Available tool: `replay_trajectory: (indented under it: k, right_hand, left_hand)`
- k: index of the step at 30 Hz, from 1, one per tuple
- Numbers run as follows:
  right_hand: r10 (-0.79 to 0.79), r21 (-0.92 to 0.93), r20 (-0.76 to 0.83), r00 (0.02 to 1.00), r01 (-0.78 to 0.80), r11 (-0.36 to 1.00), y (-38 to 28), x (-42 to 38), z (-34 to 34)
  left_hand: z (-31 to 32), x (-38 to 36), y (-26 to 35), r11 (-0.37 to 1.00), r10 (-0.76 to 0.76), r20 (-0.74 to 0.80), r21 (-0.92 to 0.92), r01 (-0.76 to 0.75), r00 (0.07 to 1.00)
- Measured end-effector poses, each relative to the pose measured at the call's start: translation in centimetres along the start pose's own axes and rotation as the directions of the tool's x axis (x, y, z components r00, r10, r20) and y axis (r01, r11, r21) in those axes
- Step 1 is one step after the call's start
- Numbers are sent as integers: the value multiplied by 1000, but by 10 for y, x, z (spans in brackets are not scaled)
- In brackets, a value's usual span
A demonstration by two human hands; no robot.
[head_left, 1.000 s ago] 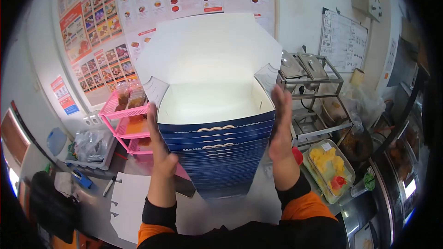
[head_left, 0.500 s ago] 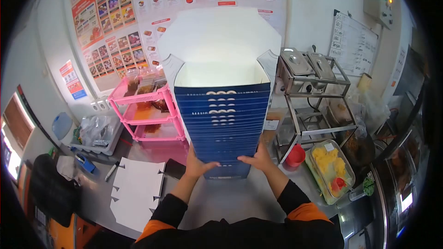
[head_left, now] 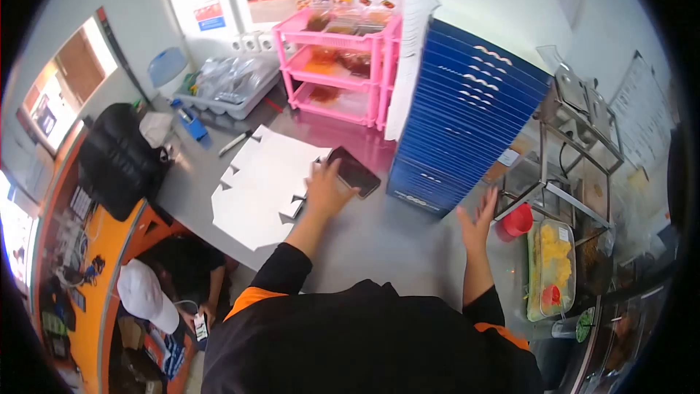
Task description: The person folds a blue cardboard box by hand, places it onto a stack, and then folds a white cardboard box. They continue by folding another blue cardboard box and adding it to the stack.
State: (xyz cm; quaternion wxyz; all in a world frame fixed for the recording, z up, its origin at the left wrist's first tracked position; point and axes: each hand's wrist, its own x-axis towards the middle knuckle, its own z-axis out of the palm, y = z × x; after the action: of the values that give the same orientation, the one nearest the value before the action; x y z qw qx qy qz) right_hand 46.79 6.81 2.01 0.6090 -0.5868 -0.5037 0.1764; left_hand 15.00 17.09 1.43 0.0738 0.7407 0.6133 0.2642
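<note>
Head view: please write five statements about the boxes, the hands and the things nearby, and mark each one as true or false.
1. The boxes stand in one stack. True.
2. The left hand holds the pen. False: the pen lies apart from it, and the hand is by the phone.
3. The right hand is open. True.
4. The pink rack has two tiers. False: it has three.
5. The cup is red. True.
</note>
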Motion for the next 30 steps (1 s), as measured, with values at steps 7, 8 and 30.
replay_trajectory:
  k: [7, 8, 30]
  right_hand:
    - [54, -547, 471, 880, 244, 801, 8, -148, 2]
    - [26, -543, 490, 871, 282, 791, 2, -152, 4]
    - [-36, -496, 352, 935, 220, 840, 2, -160, 7]
  left_hand:
    - [-32, -18, -92, 896, -438, 256, 194, 399, 861]
    - [-34, -16, -93, 904, -423, 249, 174, 390, 871]
    - [-71, -10, -93, 853, -186, 694, -237, 464, 695]
